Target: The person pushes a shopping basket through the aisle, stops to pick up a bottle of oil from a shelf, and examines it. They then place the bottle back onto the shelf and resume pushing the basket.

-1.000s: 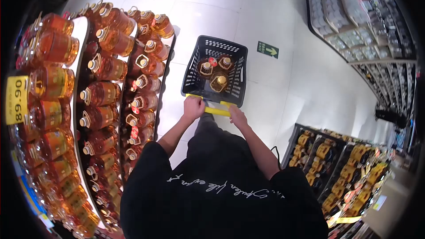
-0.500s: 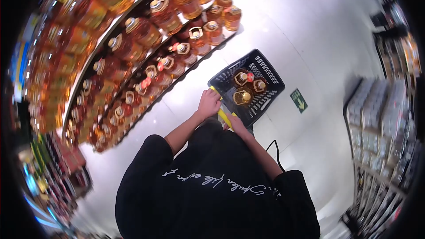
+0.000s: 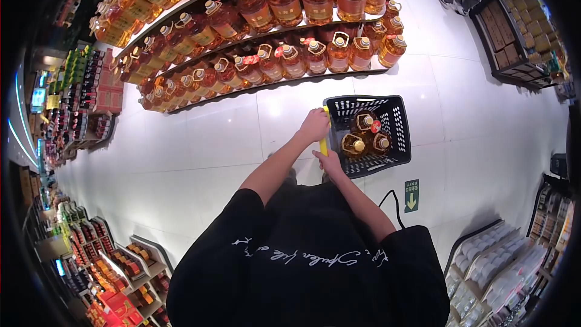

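A black shopping basket point(image 3: 396, 156) with slotted sides is in front of me, tilted slightly in view. Inside it stand three bottles of amber liquid point(image 3: 353, 145), with pale caps and handles; a red tag shows among them. My left hand point(image 3: 315, 125) is closed round the upper end of the yellow handle point(image 3: 324, 139) on the basket's near side. At the handle's lower end is my right hand point(image 3: 329, 162), its fingers wrapped round it. Both arms reach forward from black sleeves.
A tiered shelf point(image 3: 242, 92) of large amber bottles curves across the front. A green exit sign point(image 3: 411, 195) lies on the tiled floor point(image 3: 200, 145). Crates point(image 3: 502, 42) stand front right, white goods point(image 3: 484, 260) lower right, and more shelves point(image 3: 130, 266) at the lower left.
The view has turned, so the bottle shelf now runs across the front instead of along the left. The basket appears further right and more level. Both hands remain on its handle.
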Tool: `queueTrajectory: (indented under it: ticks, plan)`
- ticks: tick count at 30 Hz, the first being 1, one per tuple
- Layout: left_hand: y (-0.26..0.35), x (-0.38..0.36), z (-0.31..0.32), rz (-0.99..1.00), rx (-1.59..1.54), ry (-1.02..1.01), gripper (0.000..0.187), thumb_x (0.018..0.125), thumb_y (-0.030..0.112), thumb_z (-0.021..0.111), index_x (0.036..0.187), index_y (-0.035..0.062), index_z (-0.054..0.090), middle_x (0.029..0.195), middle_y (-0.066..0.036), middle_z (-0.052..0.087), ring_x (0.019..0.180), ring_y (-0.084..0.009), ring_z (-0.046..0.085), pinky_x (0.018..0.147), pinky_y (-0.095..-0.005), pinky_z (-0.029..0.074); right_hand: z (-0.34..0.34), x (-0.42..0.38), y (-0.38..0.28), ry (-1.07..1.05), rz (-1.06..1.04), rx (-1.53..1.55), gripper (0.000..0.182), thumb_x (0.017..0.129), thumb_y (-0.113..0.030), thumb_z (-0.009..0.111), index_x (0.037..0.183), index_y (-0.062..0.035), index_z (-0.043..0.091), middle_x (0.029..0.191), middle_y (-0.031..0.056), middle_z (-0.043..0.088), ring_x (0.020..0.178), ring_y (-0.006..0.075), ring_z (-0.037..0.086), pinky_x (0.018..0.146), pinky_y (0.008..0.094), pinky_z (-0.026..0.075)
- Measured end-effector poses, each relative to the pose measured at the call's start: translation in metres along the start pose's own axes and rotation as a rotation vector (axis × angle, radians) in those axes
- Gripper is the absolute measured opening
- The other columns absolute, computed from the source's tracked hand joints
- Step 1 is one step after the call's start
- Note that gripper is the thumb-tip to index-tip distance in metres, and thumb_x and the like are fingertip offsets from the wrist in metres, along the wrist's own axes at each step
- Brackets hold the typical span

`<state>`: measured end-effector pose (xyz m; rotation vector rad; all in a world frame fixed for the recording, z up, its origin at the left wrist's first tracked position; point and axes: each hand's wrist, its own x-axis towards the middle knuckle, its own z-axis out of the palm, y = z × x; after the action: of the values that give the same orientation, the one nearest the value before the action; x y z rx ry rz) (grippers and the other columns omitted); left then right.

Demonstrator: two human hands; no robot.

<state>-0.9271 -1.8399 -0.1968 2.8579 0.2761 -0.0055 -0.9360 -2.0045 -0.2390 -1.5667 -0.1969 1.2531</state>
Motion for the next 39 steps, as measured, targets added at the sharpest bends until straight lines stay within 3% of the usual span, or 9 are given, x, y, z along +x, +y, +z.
queueTrajectory:
  ticks: [5,7,17,20,23,29,32,35,39]
  plan:
    - [0.021,-0.027,-0.013,0.029,0.205,-0.139,0.021,0.079,0.023,0.057,0.075,0.0098,0.072,0.08,-0.006,0.067,0.1,-0.0226,0.056,0.087,-0.0426,0.043,0.022,0.001,0.007,0.192,-0.014,-0.054,0.035,0.078,-0.031,0.076,0.072,-0.0016,0.059,0.057,0.0008,0.052,0.048,0.0108,0.049,0.045,0.0302,0.037]
    - [0.022,-0.033,-0.01,0.044,0.211,-0.21,0.021,0.079,0.025,0.057,0.076,0.0114,0.073,0.081,-0.004,0.068,0.101,-0.022,0.056,0.088,-0.043,0.042,0.028,-0.012,-0.002,0.205,-0.003,-0.029,0.024,0.08,-0.024,0.072,0.077,-0.0035,0.06,0.058,-0.0012,0.049,0.046,0.0091,0.046,0.044,0.0278,0.035]
    - [-0.009,-0.148,-0.003,-0.084,0.028,-0.049,0.015,0.082,0.022,0.057,0.08,0.0111,0.066,0.085,-0.003,0.063,0.097,-0.021,0.056,0.072,-0.0386,0.048,0.077,-0.022,0.057,0.194,-0.064,-0.401,0.015,0.075,-0.017,0.066,0.075,-0.0028,0.064,0.057,-0.0008,0.051,0.049,0.0095,0.046,0.047,0.0296,0.035]
    - [-0.015,-0.199,-0.004,-0.115,-0.051,0.042,0.014,0.083,0.021,0.057,0.08,0.0094,0.065,0.085,-0.004,0.063,0.096,-0.0218,0.056,0.072,-0.0375,0.048,0.09,-0.034,0.078,0.071,-0.137,-0.483,0.018,0.074,-0.019,0.066,0.075,-0.0004,0.066,0.058,0.0016,0.055,0.052,0.012,0.05,0.05,0.0306,0.038]
    - [-0.007,-0.243,0.0,-0.207,-0.08,0.124,0.014,0.083,0.019,0.056,0.081,0.0075,0.064,0.086,-0.006,0.063,0.095,-0.023,0.057,0.072,-0.0379,0.049,0.094,-0.045,0.091,-0.022,-0.112,-0.705,0.037,0.068,-0.036,0.07,0.084,-0.0017,0.071,0.068,0.0164,0.065,0.071,0.0324,0.067,0.069,0.0424,0.05]
    - [0.039,-0.308,0.004,-0.339,-0.122,0.088,0.016,0.083,0.019,0.056,0.082,0.0055,0.065,0.089,-0.009,0.065,0.095,-0.0267,0.058,0.077,-0.0403,0.05,0.085,-0.091,0.095,-0.184,-0.107,-1.028,0.041,0.069,-0.039,0.069,0.085,-0.0021,0.071,0.081,0.0193,0.068,0.08,0.0356,0.067,0.073,0.0443,0.051]
    - [0.063,-0.321,0.006,-0.275,-0.084,-0.043,0.021,0.082,0.021,0.057,0.084,0.0034,0.067,0.091,-0.014,0.066,0.092,-0.0302,0.062,0.078,-0.042,0.051,0.069,-0.1,0.086,-0.395,-0.113,-1.187,0.041,0.072,-0.042,0.067,0.087,-0.0033,0.071,0.086,0.02,0.068,0.083,0.0358,0.067,0.074,0.044,0.051]
    - [0.094,-0.321,-0.011,-0.508,-0.352,-0.149,0.029,0.08,0.028,0.058,0.086,0.0014,0.068,0.087,-0.017,0.068,0.085,-0.0331,0.066,0.077,-0.0441,0.052,0.049,-0.11,0.084,-0.492,-0.197,-1.206,0.042,0.074,-0.044,0.065,0.087,-0.0049,0.071,0.085,0.0193,0.069,0.084,0.0354,0.066,0.075,0.0442,0.051]
    - [0.127,-0.317,0.01,-0.579,-0.349,-0.205,0.038,0.078,0.039,0.06,0.081,0.0021,0.07,0.077,-0.017,0.068,0.076,-0.0337,0.067,0.074,-0.0444,0.053,0.025,-0.107,0.074,-0.691,-0.228,-1.329,0.036,0.077,-0.04,0.065,0.089,-0.0072,0.071,0.084,0.0169,0.069,0.083,0.0345,0.066,0.076,0.0444,0.051]
